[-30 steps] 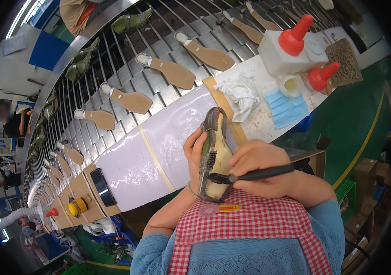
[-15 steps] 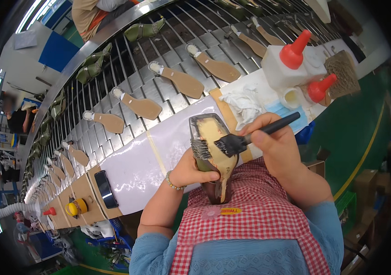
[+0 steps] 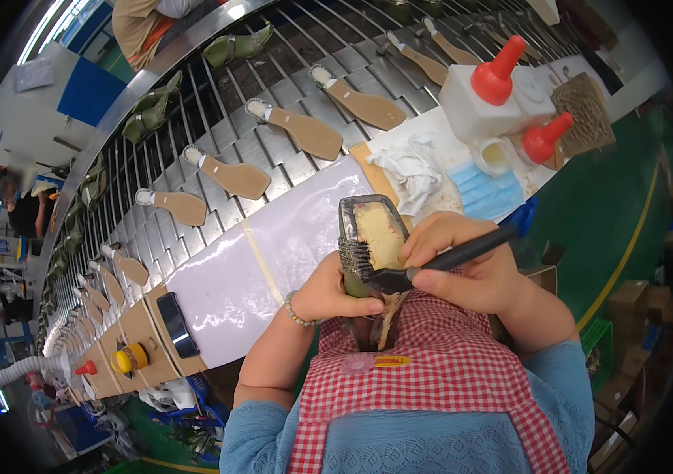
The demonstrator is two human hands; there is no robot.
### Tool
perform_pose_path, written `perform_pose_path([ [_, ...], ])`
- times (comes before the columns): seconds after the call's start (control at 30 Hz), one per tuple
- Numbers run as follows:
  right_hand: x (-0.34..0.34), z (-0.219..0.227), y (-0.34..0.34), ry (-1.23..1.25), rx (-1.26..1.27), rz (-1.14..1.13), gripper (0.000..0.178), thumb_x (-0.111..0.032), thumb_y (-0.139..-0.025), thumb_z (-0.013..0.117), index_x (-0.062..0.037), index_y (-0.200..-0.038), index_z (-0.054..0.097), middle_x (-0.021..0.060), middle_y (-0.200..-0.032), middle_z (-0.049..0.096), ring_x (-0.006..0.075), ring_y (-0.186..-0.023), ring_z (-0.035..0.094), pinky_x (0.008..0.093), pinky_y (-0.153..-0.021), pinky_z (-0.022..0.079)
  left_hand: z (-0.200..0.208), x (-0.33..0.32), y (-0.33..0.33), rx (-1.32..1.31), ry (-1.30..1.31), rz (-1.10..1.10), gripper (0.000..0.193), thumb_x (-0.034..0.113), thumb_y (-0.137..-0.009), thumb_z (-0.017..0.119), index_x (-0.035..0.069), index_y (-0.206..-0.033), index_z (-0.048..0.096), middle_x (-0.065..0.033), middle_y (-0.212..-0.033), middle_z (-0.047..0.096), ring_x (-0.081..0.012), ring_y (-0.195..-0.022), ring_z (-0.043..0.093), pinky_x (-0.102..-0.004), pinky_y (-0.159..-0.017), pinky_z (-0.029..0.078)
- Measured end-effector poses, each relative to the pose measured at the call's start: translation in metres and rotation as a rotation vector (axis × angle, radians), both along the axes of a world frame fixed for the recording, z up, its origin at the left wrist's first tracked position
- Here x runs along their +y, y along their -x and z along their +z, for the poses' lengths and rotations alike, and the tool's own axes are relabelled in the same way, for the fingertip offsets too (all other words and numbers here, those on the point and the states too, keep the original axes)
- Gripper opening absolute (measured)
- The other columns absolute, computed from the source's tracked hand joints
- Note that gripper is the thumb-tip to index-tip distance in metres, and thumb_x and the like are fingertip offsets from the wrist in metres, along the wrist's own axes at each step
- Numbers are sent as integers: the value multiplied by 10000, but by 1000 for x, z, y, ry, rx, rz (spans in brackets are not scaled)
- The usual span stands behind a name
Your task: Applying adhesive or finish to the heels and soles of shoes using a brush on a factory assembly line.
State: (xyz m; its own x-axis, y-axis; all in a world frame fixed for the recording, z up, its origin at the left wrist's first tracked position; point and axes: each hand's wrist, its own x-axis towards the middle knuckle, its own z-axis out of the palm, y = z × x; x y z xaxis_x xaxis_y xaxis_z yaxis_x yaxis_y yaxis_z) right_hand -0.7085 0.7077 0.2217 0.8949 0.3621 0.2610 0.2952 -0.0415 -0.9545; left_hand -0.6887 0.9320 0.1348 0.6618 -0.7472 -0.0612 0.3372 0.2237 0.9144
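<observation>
My left hand (image 3: 330,291) is closed around the side of a green shoe upper on a last (image 3: 377,231), held bottom up, its narrow end against my checked apron. The pale yellowish underside faces me, framed by the folded dark edge. In my right hand (image 3: 475,268) is a brush (image 3: 475,246) with a thick black handle, gripped between thumb and fingers. The brush head lies across the underside, its dark bristles at the left edge of the shoe, near my left fingers.
A metal slatted conveyor (image 3: 218,110) carries several tan soles (image 3: 305,130) and green uppers (image 3: 238,47). On the bench lie a white cloth (image 3: 411,170), a blue face mask (image 3: 486,189), a white red-capped bottle (image 3: 471,103), a small pot (image 3: 493,156) and a phone (image 3: 177,325).
My right hand has turned the brush, and its bristles have moved from the middle of the underside to the left edge. The shoe has tilted slightly in my left hand.
</observation>
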Motion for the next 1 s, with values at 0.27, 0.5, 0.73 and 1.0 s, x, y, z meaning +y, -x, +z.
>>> perform_pose_path([
  [0.27, -1, 9, -12, 201, -427, -127, 179, -55, -719, 745, -35, -849, 624, 83, -832, 635, 245, -831, 629, 338, -732, 486, 6, -3, -1, -14, -20, -68, 614, 191, -651, 831, -3, -1169, 563, -54, -1077, 617, -139, -983, 563, -298, -873, 463],
  [0.5, -10, 10, -6, 171, -341, 25, 180, -80, -713, 762, -48, -826, 625, 60, -812, 639, 258, -830, 640, 348, -725, 493, -1, -2, 1, -10, -22, -107, 659, 193, -642, 838, -4, -1198, 544, -59, -1096, 612, -140, -1001, 557, -294, -890, 455],
  [0.73, -7, 11, -15, 94, -255, -8, 160, -71, -727, 746, -43, -827, 624, 74, -816, 629, 256, -828, 627, 360, -731, 491, 5, -3, -2, -18, -15, -135, 696, 199, -634, 844, -6, -1219, 527, -62, -1119, 601, -142, -1021, 549, -299, -904, 449],
  [1.0, -11, 16, -7, 234, -316, 93, 182, -64, -695, 760, -51, -828, 635, 107, -847, 640, 269, -822, 636, 340, -717, 484, -3, -1, -2, 14, -9, -140, 666, 190, -652, 832, -1, -1212, 525, -64, -1121, 601, -142, -1022, 550, -310, -904, 450],
])
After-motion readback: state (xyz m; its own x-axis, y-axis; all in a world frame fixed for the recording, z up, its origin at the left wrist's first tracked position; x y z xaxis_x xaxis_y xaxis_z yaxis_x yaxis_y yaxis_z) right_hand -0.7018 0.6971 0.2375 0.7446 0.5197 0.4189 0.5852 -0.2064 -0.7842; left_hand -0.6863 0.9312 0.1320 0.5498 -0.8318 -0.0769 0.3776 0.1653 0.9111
